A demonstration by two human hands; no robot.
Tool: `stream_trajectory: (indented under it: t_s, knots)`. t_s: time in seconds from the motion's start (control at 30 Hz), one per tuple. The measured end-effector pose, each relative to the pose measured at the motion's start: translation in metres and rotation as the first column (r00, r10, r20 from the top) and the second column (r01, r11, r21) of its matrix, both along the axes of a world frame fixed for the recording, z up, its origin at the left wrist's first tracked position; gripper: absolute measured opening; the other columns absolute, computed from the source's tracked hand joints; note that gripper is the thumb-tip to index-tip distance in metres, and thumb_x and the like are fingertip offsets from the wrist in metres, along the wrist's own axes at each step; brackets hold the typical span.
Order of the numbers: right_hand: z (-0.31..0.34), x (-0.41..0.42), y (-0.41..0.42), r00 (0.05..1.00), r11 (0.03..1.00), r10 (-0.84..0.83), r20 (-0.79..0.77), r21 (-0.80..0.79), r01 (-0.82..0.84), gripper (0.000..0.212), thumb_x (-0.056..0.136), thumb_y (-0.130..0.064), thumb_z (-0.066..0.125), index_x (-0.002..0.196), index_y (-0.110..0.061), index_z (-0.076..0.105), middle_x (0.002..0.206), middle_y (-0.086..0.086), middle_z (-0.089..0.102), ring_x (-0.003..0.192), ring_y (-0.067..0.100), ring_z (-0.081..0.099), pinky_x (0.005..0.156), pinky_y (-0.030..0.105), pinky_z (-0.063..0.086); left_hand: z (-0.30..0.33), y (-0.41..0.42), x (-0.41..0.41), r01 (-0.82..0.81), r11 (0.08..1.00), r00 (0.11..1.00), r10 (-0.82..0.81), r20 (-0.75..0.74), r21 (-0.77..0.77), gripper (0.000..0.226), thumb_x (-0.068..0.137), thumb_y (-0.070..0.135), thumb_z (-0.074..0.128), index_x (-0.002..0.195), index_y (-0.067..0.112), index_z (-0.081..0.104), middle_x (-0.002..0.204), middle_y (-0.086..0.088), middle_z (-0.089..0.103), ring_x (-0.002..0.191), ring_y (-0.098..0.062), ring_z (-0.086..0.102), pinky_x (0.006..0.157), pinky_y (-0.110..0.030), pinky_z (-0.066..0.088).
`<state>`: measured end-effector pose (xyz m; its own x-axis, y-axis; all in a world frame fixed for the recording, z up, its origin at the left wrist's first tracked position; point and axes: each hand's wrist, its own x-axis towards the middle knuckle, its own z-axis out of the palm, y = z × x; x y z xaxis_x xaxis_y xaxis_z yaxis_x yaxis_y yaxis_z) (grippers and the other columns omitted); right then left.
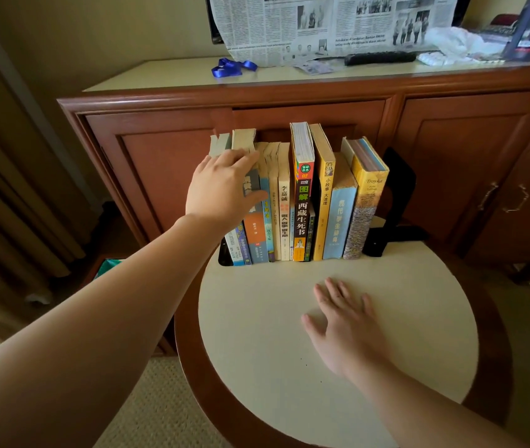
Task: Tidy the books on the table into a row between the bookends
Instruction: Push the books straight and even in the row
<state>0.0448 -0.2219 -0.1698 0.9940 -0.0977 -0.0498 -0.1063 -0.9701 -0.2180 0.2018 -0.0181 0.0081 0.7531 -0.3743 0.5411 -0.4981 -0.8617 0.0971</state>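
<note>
Left hand (221,189) spread, bracing books (296,202) at 10 o'clock; right hand (344,321) flat on counter (257,334) (steadying, probably).

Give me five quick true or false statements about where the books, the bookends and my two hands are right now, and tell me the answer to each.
1. The books stand upright in a row on the round table. True.
2. The left hand lies flat on the table. False: it rests on the books at the left end of the row.
3. The right hand lies open on the tabletop, apart from the books. True.
4. The right bookend is white. False: it is black.
5. The book marked Troyka stands at the left end of the row. False: it is the last book at the right end, beside the right bookend.
</note>
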Motion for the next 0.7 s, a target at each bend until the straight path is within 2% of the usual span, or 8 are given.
stream_trajectory:
  t_s: [0.17,0.27,0.47,0.7]
  knots:
    - [0.000,-0.001,-0.001,1.000,1.000,0.005,-0.007,0.006,-0.005,0.074,0.101,-0.066,0.019,0.166,-0.032,0.007,0.173,-0.008,-0.006,0.158,0.010,-0.011,0.128,0.047,-0.003,-0.003,-0.008,-0.002,-0.061,0.991,0.998,0.059,0.019,0.117,0.067,0.089,0.049,0.076,0.148,0.033,0.050,0.152,-0.010,0.048,0.143,-0.036,0.043,0.123,-0.066,0.013]
    - [-0.001,0.000,-0.001,1.000,1.000,0.008,-0.007,0.006,-0.008,0.075,0.100,-0.066,0.017,0.166,-0.032,0.007,0.173,-0.008,-0.006,0.158,0.010,-0.011,0.128,0.048,-0.003,-0.003,-0.013,-0.003,-0.095,0.980,0.995,0.092,0.026,0.175,0.074,0.078,0.055,0.084,0.141,0.029,0.056,0.151,-0.010,0.048,0.145,-0.036,0.041,0.122,-0.071,0.008]
    - [-0.004,0.000,-0.001,1.000,1.000,0.011,-0.003,0.010,-0.011,0.075,0.100,-0.066,0.018,0.166,-0.032,0.007,0.173,-0.008,-0.007,0.158,0.010,-0.012,0.128,0.048,-0.004,-0.021,-0.013,-0.009,-0.096,0.988,0.993,0.086,0.085,0.124,0.076,0.070,0.050,0.092,0.134,0.024,0.060,0.157,-0.012,0.046,0.148,-0.036,0.038,0.120,-0.072,0.012]
    - [-0.003,0.000,-0.002,1.000,1.000,0.010,0.004,0.016,-0.010,0.075,0.100,-0.066,0.018,0.166,-0.032,0.009,0.174,-0.007,-0.006,0.158,0.010,-0.012,0.128,0.048,-0.003,-0.017,-0.020,-0.010,-0.143,0.984,0.989,0.137,0.060,0.107,0.074,0.070,0.049,0.093,0.132,0.024,0.060,0.153,-0.011,0.046,0.142,-0.037,0.041,0.120,-0.072,0.016]
